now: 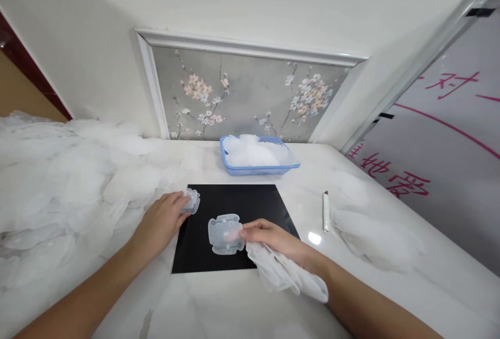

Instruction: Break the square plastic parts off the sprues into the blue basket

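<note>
My left hand [166, 219] is closed on a small translucent plastic piece [192, 201] at the left edge of a black mat [238, 198]. Between the thumb and fingers of my right hand [275, 241] is a squarish, lid-like translucent plastic piece [225, 235] with rounded tabs and small dots along its rim. It is over the middle of the mat, and a fingertip shows through it. A bunch of similar whitish pieces [287, 274] hangs beneath the right palm, held by fingers that are partly hidden.
A large heap of whitish translucent pieces [78, 172] covers the table's left side. Behind the mat stands a blue basket [261, 171] filled with more. To the right lie a white-handled cutter [325, 213] and a smaller pile [375, 237]. A whiteboard [449, 120] leans at the right.
</note>
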`<state>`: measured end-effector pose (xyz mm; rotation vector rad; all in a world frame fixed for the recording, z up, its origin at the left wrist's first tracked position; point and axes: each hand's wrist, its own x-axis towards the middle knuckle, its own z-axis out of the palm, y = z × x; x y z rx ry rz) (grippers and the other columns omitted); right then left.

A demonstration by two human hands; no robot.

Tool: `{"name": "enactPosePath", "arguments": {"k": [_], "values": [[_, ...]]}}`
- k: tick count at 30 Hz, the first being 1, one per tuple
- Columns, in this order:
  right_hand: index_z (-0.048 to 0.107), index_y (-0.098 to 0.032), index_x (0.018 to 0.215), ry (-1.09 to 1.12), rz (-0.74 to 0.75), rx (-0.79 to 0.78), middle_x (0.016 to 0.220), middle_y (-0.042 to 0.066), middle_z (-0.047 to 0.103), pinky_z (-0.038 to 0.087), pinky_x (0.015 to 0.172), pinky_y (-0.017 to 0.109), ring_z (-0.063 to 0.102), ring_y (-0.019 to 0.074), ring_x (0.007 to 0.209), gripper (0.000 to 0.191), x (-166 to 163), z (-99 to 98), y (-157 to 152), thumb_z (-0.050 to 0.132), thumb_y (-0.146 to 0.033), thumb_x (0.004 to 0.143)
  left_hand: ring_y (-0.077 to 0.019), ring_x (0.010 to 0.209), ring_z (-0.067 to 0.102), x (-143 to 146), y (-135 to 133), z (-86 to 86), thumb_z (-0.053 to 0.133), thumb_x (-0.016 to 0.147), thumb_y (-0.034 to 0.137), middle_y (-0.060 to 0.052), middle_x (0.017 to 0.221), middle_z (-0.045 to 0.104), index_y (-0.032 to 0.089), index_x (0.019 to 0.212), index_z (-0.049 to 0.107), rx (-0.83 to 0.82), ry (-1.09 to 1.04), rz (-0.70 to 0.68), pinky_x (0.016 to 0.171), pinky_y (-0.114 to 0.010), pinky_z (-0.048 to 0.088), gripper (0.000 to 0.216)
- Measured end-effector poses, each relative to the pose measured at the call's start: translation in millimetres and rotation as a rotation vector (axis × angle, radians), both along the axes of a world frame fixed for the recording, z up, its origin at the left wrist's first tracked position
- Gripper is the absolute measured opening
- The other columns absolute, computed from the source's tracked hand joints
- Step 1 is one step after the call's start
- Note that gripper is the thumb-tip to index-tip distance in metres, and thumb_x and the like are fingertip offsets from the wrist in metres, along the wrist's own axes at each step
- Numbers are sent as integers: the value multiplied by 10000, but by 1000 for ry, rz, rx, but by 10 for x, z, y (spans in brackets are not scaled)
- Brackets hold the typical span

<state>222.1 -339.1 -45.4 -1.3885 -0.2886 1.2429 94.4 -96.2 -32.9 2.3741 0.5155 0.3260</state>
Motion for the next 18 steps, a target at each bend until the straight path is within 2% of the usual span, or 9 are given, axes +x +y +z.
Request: {"name": "enactPosePath", "arguments": {"k": [6,10,14,18], "values": [[717,-159,834,64,34,-1,459,-69,465,289,439,227,424,84,421,337,34,-46,25,799,-428,649,-373,1124,515,1,-47,84,758,657,365,-62,1044,699,286,771,729,-126,-12,37,1028,-437,327,141],[708,-138,852,54,76,21,446,-69,473,280,431,233,429,86,396,352,60,-58,34,760,-446,690,-370,1078,552,-7,-83,114,734,682,348,-45,971,724,297,717,730,-142,-37,57,1009,-430,344,63],[689,-138,817,46,115,33,443,-68,472,279,431,236,434,90,391,355,83,-64,40,745,-467,697,-333,921,598,-27,-175,147,660,742,293,-48,912,728,284,740,738,-39,-74,10,911,-419,396,79],[646,-153,743,39,70,21,464,-59,498,309,443,238,450,95,402,338,94,-80,45,761,-463,673,-251,821,602,-51,-354,211,602,809,289,-28,883,705,273,823,718,-111,-155,-63,763,-334,434,118]]}}
